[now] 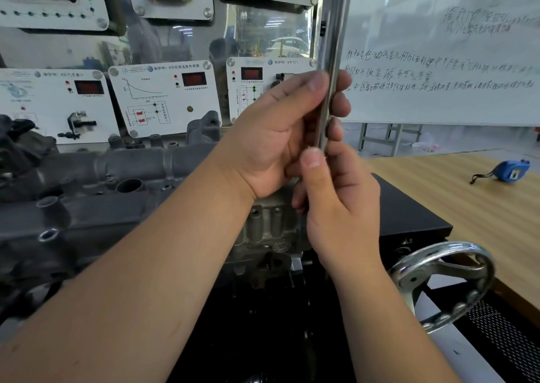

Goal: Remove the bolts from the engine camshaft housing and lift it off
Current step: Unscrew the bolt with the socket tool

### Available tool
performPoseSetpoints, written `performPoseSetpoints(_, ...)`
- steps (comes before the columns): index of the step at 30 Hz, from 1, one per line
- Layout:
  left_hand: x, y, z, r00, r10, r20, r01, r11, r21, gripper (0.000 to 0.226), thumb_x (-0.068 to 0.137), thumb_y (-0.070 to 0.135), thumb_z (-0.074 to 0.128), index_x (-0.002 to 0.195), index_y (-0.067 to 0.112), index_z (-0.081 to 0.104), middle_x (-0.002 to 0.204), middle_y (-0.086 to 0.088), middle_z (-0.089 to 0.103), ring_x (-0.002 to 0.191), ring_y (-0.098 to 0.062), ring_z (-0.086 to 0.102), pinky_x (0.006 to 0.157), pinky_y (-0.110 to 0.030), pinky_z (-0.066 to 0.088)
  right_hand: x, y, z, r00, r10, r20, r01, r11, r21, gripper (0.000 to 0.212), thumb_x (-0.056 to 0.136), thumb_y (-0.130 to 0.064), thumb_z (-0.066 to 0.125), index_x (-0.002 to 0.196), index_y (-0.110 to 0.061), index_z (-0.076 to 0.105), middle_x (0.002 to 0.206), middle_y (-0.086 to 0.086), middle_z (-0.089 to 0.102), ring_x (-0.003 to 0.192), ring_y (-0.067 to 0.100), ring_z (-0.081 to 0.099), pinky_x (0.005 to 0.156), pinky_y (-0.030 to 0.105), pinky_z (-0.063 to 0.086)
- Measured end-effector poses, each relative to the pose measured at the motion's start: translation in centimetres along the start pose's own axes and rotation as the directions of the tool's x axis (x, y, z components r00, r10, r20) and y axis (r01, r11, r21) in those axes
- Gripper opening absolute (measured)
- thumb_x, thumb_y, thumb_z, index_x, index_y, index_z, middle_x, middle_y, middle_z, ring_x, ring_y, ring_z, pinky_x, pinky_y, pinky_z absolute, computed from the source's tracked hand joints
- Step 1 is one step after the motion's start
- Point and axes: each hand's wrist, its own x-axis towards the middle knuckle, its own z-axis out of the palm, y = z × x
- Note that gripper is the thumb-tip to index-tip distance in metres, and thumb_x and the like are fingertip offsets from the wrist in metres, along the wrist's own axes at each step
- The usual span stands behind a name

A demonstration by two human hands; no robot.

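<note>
- Your left hand (274,137) is wrapped around a long shiny metal tool shaft (331,61) that stands almost upright, with the fingers curled around it from behind and the thumb lying along its front.
- Your right hand (339,207) grips the same shaft just below, with the thumb pressing on its lower part; so both hands are closed on the tool.
- The lower tip of the shaft is hidden behind your hands, so I cannot tell if it already sits on a bolt.
- The camshaft housing (87,195) lies below and to the left of your hands, dark grey, on top of the engine; its right end, a lighter metal part, is directly under your hands.
- The housing looks seated on the engine, so I judge the task is in the bolt-removal step, not yet the lifting.
- The next move, I think, calls for keeping the shaft straight over the bolt head and pressing it down well before you turn, because a tilted tool could slip off.
- A chrome handwheel (444,283) is at the lower right, and a blue tape measure (510,171) lies on the wooden counter (467,207), well apart from your hands.
- Behind the engine are white training panels (163,99) and a whiteboard (438,46) with writing.
</note>
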Motion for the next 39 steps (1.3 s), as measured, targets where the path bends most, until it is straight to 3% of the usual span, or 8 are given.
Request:
performPoseSetpoints(3, -0.05, -0.1, -0.08, 0.999, 0.029, -0.03, -0.029, 0.999, 0.024, 0.019, 0.093, 0.021, 0.053, 0.083, 0.018, 0.069, 0.072, 0.003, 0.067, 0.061, -0.011, 0.061, 0.065, -0.032, 0.034, 0.02, 0.0, -0.04, 0.999, -0.017, 0.032, 0.019, 0.999, -0.037, 0.03, 0.096, -0.043, 0.052, 0.09, -0.015, 0.061, 0.066, 0.006, 0.063, 0.052, 0.012, 0.056, 0.052, 0.023, 0.045)
performPoseSetpoints(10, -0.05, 0.06, -0.08, 1.0, -0.002, 0.003, 0.002, 1.0, 0.026, 0.023, 0.095, 0.032, 0.049, 0.088, 0.017, 0.065, 0.076, 0.004, 0.068, 0.063, -0.01, 0.063, 0.038, -0.018, 0.027, 0.1, -0.25, 0.06, 1.0, 0.016, 0.023, -0.016, 1.0, 0.006, 0.026, 0.104, -0.03, 0.044, 0.086, -0.02, 0.061, 0.075, 0.003, 0.069, 0.054, 0.017, 0.06, 0.051, 0.023, 0.046)
performPoseSetpoints(15, 0.01, -0.03, -0.06, 1.0, -0.002, 0.0, 0.002, 0.999, 0.045, 0.024, 0.095, 0.026, 0.049, 0.091, 0.017, 0.071, 0.074, 0.004, 0.067, 0.062, -0.009, 0.062, 0.061, -0.031, 0.022, -0.02, -0.03, -0.15, 1.0, -0.02, 0.006, 0.02, 1.0, 0.001, 0.036, 0.104, -0.034, 0.041, 0.084, -0.012, 0.063, 0.063, 0.007, 0.061, 0.051, 0.012, 0.054, 0.052, 0.018, 0.042)
performPoseSetpoints(20, -0.18, 0.02, -0.12, 0.997, 0.034, -0.067, -0.029, 0.997, 0.072, 0.007, 0.087, 0.018, 0.057, 0.088, 0.014, 0.051, 0.066, 0.005, 0.066, 0.059, -0.01, 0.059, 0.066, -0.028, 0.031, -0.05, 0.51, 0.18, 1.0, 0.005, 0.006, -0.005, 1.0, 0.014, 0.024, 0.091, -0.051, 0.055, 0.11, -0.036, 0.058, 0.076, -0.011, 0.063, 0.065, 0.009, 0.059, 0.062, 0.031, 0.046)
performPoseSetpoints(23, -0.22, 0.09, 0.05, 0.999, 0.014, -0.047, -0.011, 0.998, 0.063, 0.011, 0.089, 0.025, 0.056, 0.086, 0.015, 0.053, 0.068, 0.005, 0.065, 0.06, -0.011, 0.059, 0.06, -0.026, 0.044, -0.03, 0.57, 0.19, 0.999, -0.008, -0.035, 0.006, 0.999, -0.052, 0.018, 0.092, -0.051, 0.055, 0.097, -0.034, 0.06, 0.073, -0.007, 0.064, 0.064, 0.017, 0.059, 0.06, 0.04, 0.049)
performPoseSetpoints(26, -0.2, 0.26, 0.06, 0.999, -0.046, 0.019, 0.046, 0.999, 0.022, 0.032, 0.096, 0.043, 0.042, 0.092, 0.018, 0.063, 0.075, 0.005, 0.068, 0.063, -0.01, 0.063, 0.061, -0.028, 0.034, -0.11, 0.46, 0.09, 0.998, -0.061, -0.03, 0.058, 0.993, -0.105, 0.025, 0.099, -0.044, 0.047, 0.086, -0.028, 0.06, 0.062, -0.004, 0.062, 0.053, 0.01, 0.056, 0.054, 0.025, 0.043)
performPoseSetpoints(31, -0.27, 0.25, 0.06, 0.998, -0.01, 0.058, 0.009, 1.0, 0.006, 0.023, 0.099, 0.026, 0.043, 0.102, 0.017, 0.064, 0.078, 0.005, 0.068, 0.062, -0.007, 0.063, 0.037, -0.019, 0.023, -0.2, 0.12, 0.17, 0.999, -0.042, -0.012, 0.042, 0.999, 0.017, 0.023, 0.102, -0.038, 0.043, 0.091, -0.027, 0.06, 0.072, -0.002, 0.067, 0.051, 0.01, 0.056, 0.052, 0.021, 0.043)
performPoseSetpoints(39, -0.03, 0.01, 0.0, 1.0, 0.005, -0.02, -0.004, 1.0, 0.018, 0.01, 0.09, 0.025, 0.053, 0.088, 0.016, 0.057, 0.07, 0.005, 0.065, 0.059, -0.01, 0.06, 0.063, -0.028, 0.035, -0.05, 0.26, -0.12, 1.0, -0.01, -0.007, 0.01, 1.0, -0.011, 0.017, 0.096, -0.043, 0.054, 0.091, -0.028, 0.061, 0.063, -0.002, 0.064, 0.052, 0.012, 0.058, 0.054, 0.03, 0.045)
